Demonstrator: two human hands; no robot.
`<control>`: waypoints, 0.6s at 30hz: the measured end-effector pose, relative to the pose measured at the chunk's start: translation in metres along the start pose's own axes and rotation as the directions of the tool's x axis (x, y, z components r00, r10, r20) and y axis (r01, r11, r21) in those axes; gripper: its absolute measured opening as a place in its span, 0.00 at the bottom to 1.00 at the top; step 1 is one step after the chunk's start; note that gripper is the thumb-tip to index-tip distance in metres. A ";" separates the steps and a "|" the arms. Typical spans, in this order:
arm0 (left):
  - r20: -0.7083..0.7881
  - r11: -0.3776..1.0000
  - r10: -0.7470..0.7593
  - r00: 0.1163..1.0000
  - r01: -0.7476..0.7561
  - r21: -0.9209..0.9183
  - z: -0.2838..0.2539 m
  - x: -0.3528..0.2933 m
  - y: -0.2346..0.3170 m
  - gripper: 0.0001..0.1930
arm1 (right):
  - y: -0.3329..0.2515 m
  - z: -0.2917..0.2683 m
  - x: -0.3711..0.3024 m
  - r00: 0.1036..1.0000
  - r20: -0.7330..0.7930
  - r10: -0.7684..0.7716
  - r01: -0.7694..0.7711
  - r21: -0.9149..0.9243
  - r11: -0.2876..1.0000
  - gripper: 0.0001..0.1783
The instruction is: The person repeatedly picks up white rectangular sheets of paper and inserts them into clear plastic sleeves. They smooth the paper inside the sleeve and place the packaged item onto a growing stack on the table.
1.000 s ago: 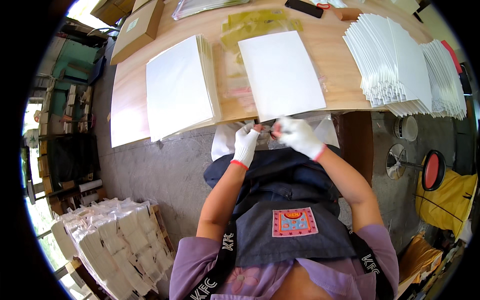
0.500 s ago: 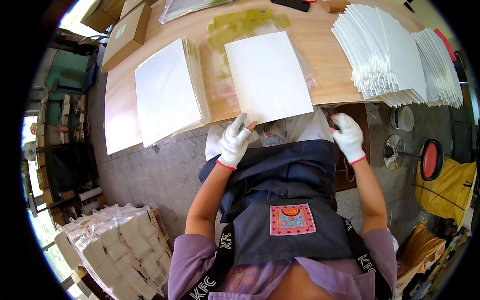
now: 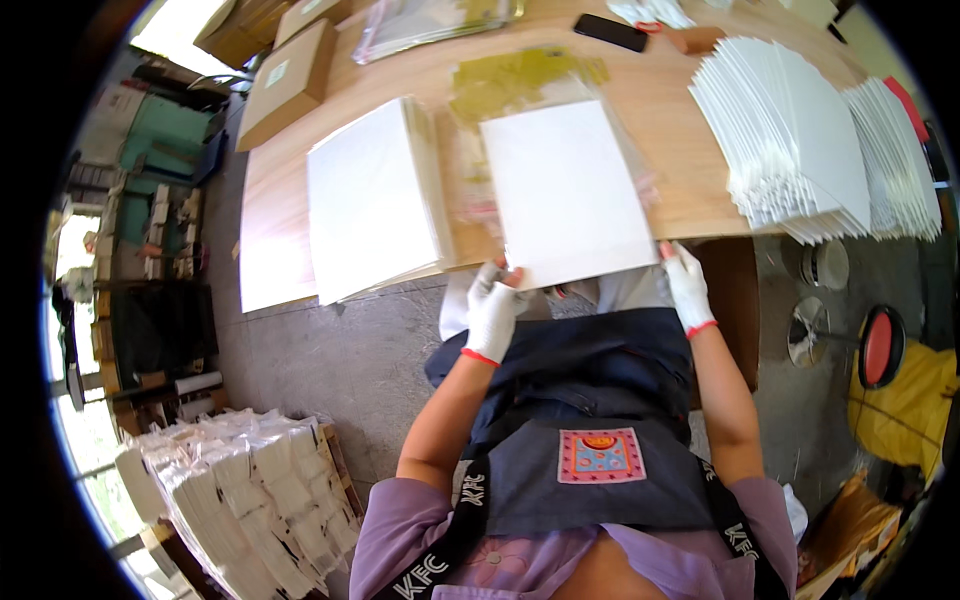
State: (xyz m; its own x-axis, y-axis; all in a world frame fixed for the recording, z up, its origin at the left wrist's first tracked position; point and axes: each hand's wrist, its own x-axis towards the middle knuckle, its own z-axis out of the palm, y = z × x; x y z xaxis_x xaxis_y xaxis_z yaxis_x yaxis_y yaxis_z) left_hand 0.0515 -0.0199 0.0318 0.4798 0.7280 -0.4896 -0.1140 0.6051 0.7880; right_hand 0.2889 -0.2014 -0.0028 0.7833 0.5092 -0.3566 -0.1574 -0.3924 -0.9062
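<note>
A blank white sheet or thin board (image 3: 570,195) lies at the near table edge in front of me, on clear plastic bags with a yellow-green print (image 3: 520,85). At its near left corner, my left hand (image 3: 490,318), in a white glove with a red cuff and bare fingertips, is closed on the edge, thumb on top. My right hand (image 3: 688,290), gloved alike, pinches the near right corner. Left of it lies a stack of similar white sheets (image 3: 370,205), some in clear sleeves. Fanned piles of white boards (image 3: 790,140) stand at the right.
Brown cardboard boxes (image 3: 290,85) sit at the far left of the wooden table (image 3: 275,210). A black phone (image 3: 610,32) lies at the back. Wrapped white stacks (image 3: 250,490) stand on the floor at lower left. A red-and-black round object (image 3: 882,347) and yellow sack (image 3: 905,410) are at right.
Both hands have come from beside the sheet's near edge onto its two near corners and closed on them. The whole view has shifted, bringing more of the table's back into sight.
</note>
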 end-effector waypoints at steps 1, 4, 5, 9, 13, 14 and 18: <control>-0.023 0.986 0.001 1.000 0.003 0.169 0.006 -0.007 0.010 0.15 | -0.009 0.002 -0.007 0.982 0.107 0.158 -0.180 0.245 0.953 0.14; 0.139 0.888 0.250 0.958 -0.284 0.361 0.022 -0.035 0.065 0.18 | -0.012 0.010 -0.005 0.958 0.282 0.055 -0.141 0.296 0.945 0.07; 0.158 0.840 0.261 0.952 -0.304 0.449 0.020 -0.049 0.087 0.18 | -0.018 0.016 -0.008 0.932 0.363 0.022 -0.152 0.334 0.930 0.07; 0.030 0.657 0.634 0.773 -0.559 0.506 -0.041 -0.063 0.123 0.17 | -0.083 0.090 -0.027 0.856 0.513 -0.068 -0.120 0.324 0.938 0.06; -0.073 0.552 0.751 0.657 -0.562 0.616 -0.125 -0.041 0.169 0.17 | -0.134 0.196 -0.034 0.766 0.600 -0.231 0.084 0.263 0.961 0.07; -0.044 0.428 0.770 0.636 -0.464 0.775 -0.150 -0.029 0.170 0.18 | -0.137 0.213 -0.036 0.763 0.603 -0.233 0.120 0.223 0.967 0.08; -0.135 0.458 0.676 0.724 -0.270 0.847 -0.197 0.003 0.143 0.21 | -0.131 0.223 -0.034 0.707 0.684 -0.179 0.228 0.020 0.973 0.14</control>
State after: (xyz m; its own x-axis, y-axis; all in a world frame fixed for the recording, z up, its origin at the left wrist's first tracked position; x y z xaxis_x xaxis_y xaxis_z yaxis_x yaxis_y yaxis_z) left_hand -0.1352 0.1321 0.0692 0.1530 0.9799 0.1279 0.5550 -0.1923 0.8093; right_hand 0.1490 0.0034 0.0769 0.1710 0.9543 -0.2450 0.0134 -0.2509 -0.9679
